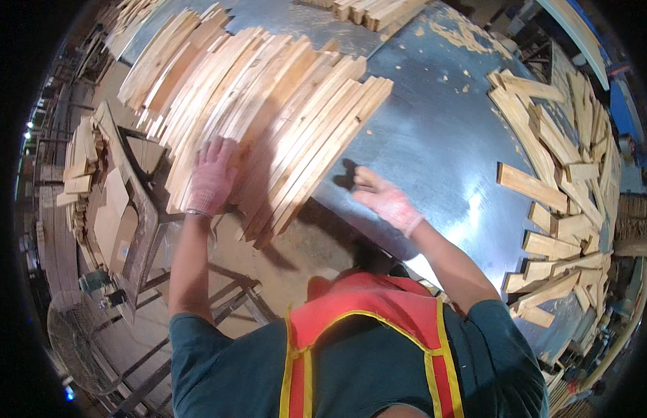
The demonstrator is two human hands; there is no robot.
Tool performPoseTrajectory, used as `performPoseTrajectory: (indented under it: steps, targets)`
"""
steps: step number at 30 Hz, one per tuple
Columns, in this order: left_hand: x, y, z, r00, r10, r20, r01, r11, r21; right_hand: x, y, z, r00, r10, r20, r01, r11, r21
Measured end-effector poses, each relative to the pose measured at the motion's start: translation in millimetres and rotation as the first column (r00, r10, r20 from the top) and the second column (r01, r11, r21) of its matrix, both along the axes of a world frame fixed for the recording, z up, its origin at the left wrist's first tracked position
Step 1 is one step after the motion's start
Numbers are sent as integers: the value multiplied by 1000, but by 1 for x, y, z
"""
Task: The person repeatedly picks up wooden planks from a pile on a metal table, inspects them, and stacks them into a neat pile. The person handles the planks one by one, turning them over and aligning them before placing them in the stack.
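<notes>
My left hand (pixel 212 175), in a pinkish knit glove, lies flat with fingers stretched over a row of light wooden strips (pixel 295 115). These strips sit side by side on the left of the table, and their near ends stick out past its edge. My right hand (pixel 386 198), gloved alike, hovers over the dark, shiny tabletop (pixel 421 132) to the right of the strips. Its fingers are slightly bent and apart, with nothing visible between them. A shadow falls on the tabletop beside its fingertips.
Loose wooden pieces (pixel 546 181) lie in a jumbled heap along the right side. Another bundle of strips (pixel 372 10) rests at the far edge, near scattered wood chips (pixel 459 35). A metal frame stand (pixel 146 230) and a round caged fan (pixel 76 334) stand at the left.
</notes>
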State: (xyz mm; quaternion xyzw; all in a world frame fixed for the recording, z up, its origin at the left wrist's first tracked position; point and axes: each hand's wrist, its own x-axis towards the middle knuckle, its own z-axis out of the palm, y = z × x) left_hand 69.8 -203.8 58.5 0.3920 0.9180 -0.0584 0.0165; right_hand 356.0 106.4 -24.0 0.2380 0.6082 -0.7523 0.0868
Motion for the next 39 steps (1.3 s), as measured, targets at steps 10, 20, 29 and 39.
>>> performPoseTrajectory:
  steps: [10, 20, 29, 39]
  targets:
    - [151, 131, -41, 964, -218, -149, 191, 965, -178, 373, 219, 33, 408, -911, 51, 72, 88, 994]
    - [159, 202, -52, 838, -544, 32, 517, 812, 270, 553, 225, -2, 241, -938, -249, 370, -149, 917]
    - [81, 141, -4, 968, 36, 248, -150, 876, 458, 285, 240, -18, 419, -902, -103, 882, 431, -191]
    - [78, 60, -6, 979, -60, -193, 100, 974, 205, 43, 181, -108, 891, -454, 7, 420, 831, 365]
